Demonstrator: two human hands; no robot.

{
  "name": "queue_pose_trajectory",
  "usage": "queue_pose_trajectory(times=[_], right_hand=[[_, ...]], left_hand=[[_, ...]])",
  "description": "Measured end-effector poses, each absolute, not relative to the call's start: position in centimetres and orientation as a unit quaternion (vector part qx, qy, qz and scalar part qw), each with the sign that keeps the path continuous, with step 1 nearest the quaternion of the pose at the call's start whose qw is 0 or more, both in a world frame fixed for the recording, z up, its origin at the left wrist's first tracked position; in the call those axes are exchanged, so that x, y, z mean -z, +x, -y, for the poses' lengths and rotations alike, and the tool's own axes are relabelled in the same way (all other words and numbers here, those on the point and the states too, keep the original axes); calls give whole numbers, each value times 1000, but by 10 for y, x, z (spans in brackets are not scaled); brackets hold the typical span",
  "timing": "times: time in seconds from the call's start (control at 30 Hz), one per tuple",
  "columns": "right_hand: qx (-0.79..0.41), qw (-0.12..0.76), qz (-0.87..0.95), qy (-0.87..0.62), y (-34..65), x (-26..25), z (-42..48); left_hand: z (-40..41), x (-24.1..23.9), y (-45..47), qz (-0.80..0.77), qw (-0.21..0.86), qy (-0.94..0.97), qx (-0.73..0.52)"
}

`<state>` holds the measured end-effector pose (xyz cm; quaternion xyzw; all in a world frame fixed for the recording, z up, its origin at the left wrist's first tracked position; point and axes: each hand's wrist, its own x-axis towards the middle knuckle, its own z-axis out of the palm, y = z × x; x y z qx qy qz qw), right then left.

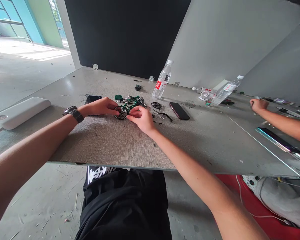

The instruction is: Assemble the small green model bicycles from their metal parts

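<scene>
A small green model bicycle (132,102) stands on the table in front of me, with a black spoked wheel (121,113) at its near left end. My left hand (106,106) pinches this wheel from the left. From the right, my right hand (144,120) has thumb and fingers closed at the wheel's other side, by the green fork; the exact contact is partly hidden. A loose wheel (156,105) lies to the right, beside a thin curved black part (167,116) and a few tiny black pieces. Behind the bicycle is a small green part (118,97).
Around the work lie a dark phone (179,110), a water bottle (162,81), a black box (93,99) behind my left wrist and a long white device (22,112). Further right are a second bottle (228,90), another person's hand (258,105) and a shiny phone (277,138).
</scene>
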<state>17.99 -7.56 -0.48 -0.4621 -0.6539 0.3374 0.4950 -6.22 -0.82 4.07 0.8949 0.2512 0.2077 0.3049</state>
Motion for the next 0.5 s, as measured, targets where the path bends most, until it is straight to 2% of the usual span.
queue_pose_trajectory(times=[0.5], right_hand=[[-343, 492, 663, -447, 180, 3, 78]], left_hand=[[8, -41, -62, -249, 306, 896, -204]])
